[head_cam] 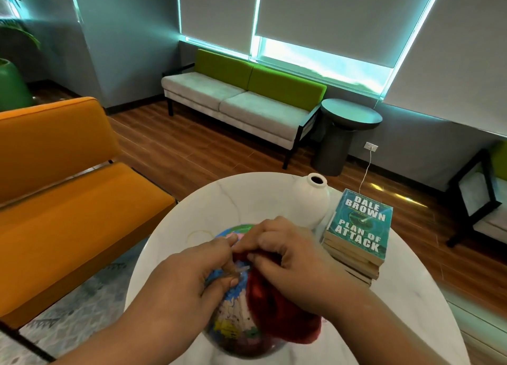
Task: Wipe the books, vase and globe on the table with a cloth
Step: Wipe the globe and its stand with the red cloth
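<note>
Globe [233,320]: mostly covered by your hands and the cloth [277,309]; stand cannot be seen
Clear piece [242,269]: pinched by your left hand [189,276] at the globe's top, too blurred to identify
Cloth: upper part bunched under your right hand [290,257]
Vase [312,197]: foot partly hidden behind your right hand
Books [359,224]: only the top cover legible; lower titles covered
Table [192,216]: near rim cut by the bottom edge
</note>
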A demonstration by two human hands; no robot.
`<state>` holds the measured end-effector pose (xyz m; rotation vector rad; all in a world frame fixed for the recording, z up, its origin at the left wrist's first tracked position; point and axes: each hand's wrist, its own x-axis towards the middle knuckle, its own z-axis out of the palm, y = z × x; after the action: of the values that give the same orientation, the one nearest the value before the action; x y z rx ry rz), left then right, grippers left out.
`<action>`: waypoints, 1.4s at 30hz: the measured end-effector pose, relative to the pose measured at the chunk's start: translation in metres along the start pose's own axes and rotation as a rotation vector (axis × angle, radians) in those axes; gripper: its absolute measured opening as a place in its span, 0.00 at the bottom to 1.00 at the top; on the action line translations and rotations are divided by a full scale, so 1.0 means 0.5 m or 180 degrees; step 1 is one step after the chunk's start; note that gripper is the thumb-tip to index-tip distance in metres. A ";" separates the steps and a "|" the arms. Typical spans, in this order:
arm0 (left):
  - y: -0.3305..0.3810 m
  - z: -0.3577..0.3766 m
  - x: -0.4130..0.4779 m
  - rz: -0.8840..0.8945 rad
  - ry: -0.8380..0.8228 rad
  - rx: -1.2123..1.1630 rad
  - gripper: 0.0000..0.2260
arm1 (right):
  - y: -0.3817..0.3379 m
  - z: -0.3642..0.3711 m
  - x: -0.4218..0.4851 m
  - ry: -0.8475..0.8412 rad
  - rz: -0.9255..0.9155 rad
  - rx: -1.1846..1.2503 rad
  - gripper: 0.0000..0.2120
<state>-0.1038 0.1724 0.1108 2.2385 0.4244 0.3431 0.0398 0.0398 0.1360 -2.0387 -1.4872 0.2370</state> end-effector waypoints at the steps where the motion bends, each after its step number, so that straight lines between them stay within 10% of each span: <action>1: -0.001 0.001 0.001 0.0002 0.0005 -0.0006 0.08 | 0.008 -0.004 0.004 0.0053 0.0069 0.0046 0.12; 6: 0.005 0.003 -0.002 -0.0055 -0.0004 -0.0045 0.17 | 0.038 -0.016 0.013 0.0365 0.0706 -0.0022 0.12; 12: 0.003 0.000 -0.006 0.0043 0.0011 -0.0151 0.12 | -0.010 0.002 -0.021 -0.0083 -0.0250 -0.0005 0.17; 15: 0.001 0.000 -0.006 0.0017 0.0017 -0.0108 0.10 | -0.008 -0.012 -0.015 -0.0149 0.0158 0.0183 0.26; 22: -0.001 0.001 -0.010 -0.0022 -0.0052 -0.0125 0.14 | 0.074 -0.017 0.002 0.0402 0.1369 0.0406 0.13; 29: -0.004 0.000 -0.005 0.0098 -0.0002 0.0008 0.07 | -0.004 -0.009 0.018 -0.0019 0.0014 -0.0203 0.14; 42: -0.044 -0.006 0.031 -0.0116 0.0032 -0.0428 0.08 | 0.197 0.113 -0.053 0.1014 0.2381 0.3470 0.11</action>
<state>-0.0949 0.1944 0.0974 2.0964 0.4341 0.3534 0.0833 0.0166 0.0302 -1.4713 -0.1825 0.7704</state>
